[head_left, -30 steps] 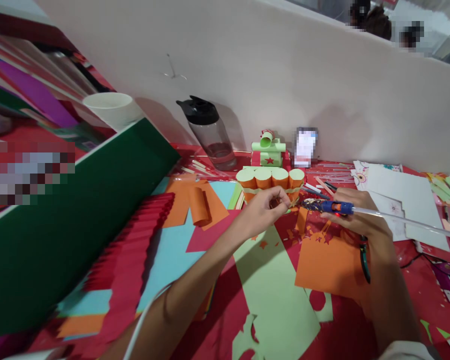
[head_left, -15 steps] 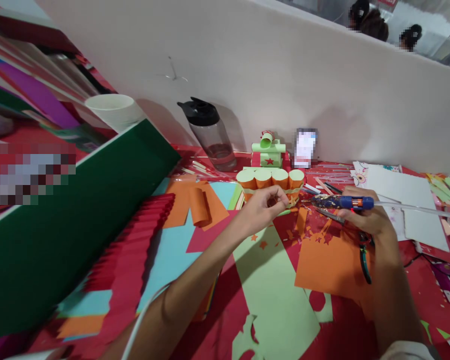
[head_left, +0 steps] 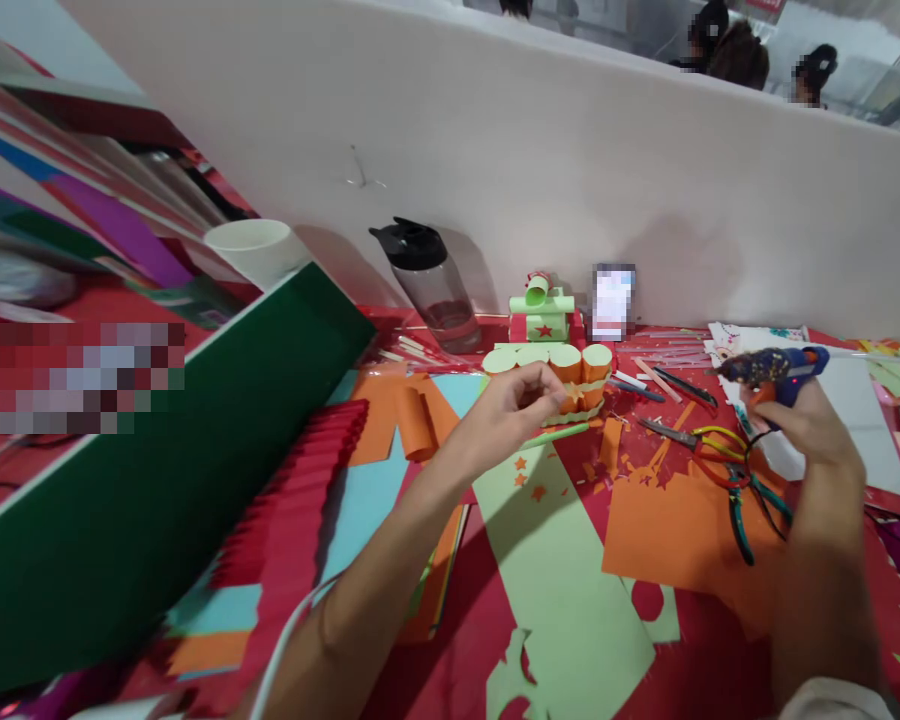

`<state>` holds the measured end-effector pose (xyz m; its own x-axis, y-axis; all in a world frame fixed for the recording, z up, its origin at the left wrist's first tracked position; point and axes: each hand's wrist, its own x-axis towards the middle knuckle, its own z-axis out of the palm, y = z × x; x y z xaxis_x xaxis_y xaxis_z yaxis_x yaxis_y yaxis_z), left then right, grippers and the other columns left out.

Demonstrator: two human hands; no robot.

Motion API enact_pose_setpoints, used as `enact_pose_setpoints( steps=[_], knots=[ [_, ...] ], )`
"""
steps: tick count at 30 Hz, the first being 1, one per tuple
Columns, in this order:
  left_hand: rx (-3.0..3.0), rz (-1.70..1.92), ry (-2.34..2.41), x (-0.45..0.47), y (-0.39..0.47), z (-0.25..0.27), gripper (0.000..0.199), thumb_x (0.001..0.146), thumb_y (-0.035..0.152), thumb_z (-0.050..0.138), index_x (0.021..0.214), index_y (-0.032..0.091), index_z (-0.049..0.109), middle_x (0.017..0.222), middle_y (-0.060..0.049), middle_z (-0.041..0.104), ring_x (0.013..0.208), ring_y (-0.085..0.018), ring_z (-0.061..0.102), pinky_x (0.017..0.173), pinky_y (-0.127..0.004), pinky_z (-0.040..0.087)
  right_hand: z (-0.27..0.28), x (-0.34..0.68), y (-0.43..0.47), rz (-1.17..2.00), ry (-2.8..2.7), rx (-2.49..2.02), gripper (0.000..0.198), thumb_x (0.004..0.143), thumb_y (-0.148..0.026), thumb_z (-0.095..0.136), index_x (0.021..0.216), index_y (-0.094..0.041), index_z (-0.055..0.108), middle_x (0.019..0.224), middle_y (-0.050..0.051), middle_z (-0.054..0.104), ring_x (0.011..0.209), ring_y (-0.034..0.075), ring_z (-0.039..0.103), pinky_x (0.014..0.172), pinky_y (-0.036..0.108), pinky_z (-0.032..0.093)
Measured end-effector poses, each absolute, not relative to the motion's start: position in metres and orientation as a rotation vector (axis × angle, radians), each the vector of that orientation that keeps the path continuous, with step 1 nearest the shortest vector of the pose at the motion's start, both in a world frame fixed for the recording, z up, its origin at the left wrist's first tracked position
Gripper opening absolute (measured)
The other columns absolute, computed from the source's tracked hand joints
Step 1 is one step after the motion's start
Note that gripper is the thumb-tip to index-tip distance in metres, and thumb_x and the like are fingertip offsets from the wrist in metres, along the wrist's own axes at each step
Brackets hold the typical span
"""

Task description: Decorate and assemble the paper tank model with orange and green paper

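My left hand (head_left: 514, 415) is closed, thumb and fingertips pressed together at a row of orange paper cylinders (head_left: 597, 368) with pale green tops. What the fingertips hold, if anything, is hidden. A small orange star shows on the row's front, right beside them. On the right my right hand (head_left: 817, 430) grips a blue hot glue gun (head_left: 784, 368) with a glue-crusted nozzle pointing left. Scissors (head_left: 701, 440) and teal-handled pliers (head_left: 742, 520) lie under it. Small orange paper stars (head_left: 538, 493) rest on a pale green sheet (head_left: 562, 570).
Behind the cylinders stand a green and red paper model (head_left: 546, 328) and a phone (head_left: 613, 303). A water bottle (head_left: 439, 290) leans by the white partition (head_left: 510, 150). A dark green board (head_left: 172, 470) slants across the left. An orange sheet (head_left: 675, 530) lies near the pliers.
My right hand has drawn the glue gun away from the cylinders, up and to the right, uncovering the scissors. My left hand stays at the cylinders. The view has shifted slightly.
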<state>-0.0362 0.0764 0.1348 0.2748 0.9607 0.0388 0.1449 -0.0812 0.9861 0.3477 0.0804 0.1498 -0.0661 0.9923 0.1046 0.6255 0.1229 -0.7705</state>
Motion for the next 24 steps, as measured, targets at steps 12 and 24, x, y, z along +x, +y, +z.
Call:
enact_pose_setpoints(
  steps=[12, 24],
  knots=[
    [1.510, 1.068, 1.325, -0.072, 0.080, 0.156, 0.017, 0.077, 0.036, 0.068, 0.073, 0.022, 0.059, 0.068, 0.001, 0.054, 0.057, -0.012, 0.043, 0.052, -0.026, 0.036, 0.120, 0.376, 0.106, 0.174, -2.043, -2.529, 0.037, 0.090, -0.053, 0.065, 0.071, -0.021, 0.066, 0.072, 0.010, 0.073, 0.070, 0.025, 0.068, 0.058, 0.031, 0.035],
    [1.480, 1.124, 1.383, -0.089, 0.085, 0.156, 0.017, 0.079, 0.034, 0.069, 0.073, 0.022, 0.059, 0.070, 0.000, 0.057, 0.060, -0.013, 0.046, 0.057, -0.028, 0.037, 0.087, 0.375, 0.114, 0.259, -2.080, -2.573, 0.031, 0.094, -0.045, 0.069, 0.099, -0.015, 0.075, 0.092, 0.014, 0.078, 0.083, 0.026, 0.072, 0.067, 0.031, 0.041]
  ],
)
